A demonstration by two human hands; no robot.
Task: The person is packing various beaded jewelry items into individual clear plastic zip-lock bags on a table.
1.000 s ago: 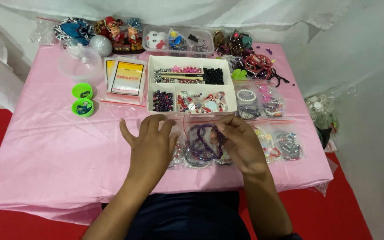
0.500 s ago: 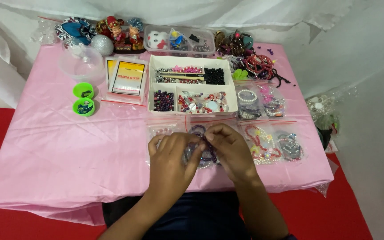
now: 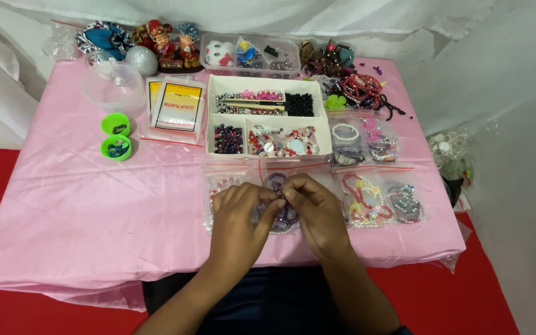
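Both hands meet over a clear zip bag that lies flat on the pink cloth, just in front of the white divided box. The left hand and right hand are together, fingertips touching at the bag's upper part and pinched on something small there — whether it is the bag's seal or a bead strand inside I cannot tell, since the fingers cover it. Purple and dark beads show through the plastic between and below the hands.

As a judgement of progress: the work looks well under way but not finished. To the right, 2 more bags lie flat side by side with bracelets inside, one pink and multicoloured, one grey, and they appear filled and laid aside. Behind them 2 further bags hold pale and mixed bracelets. A pink-beaded bag peeps out to the left of the hands. So several bags seem done, and the one under the hands is the piece in progress.

Still loose, it seems — a heap of red and dark bracelets at the far right of the cloth, plus a pack of empty bags beside the box
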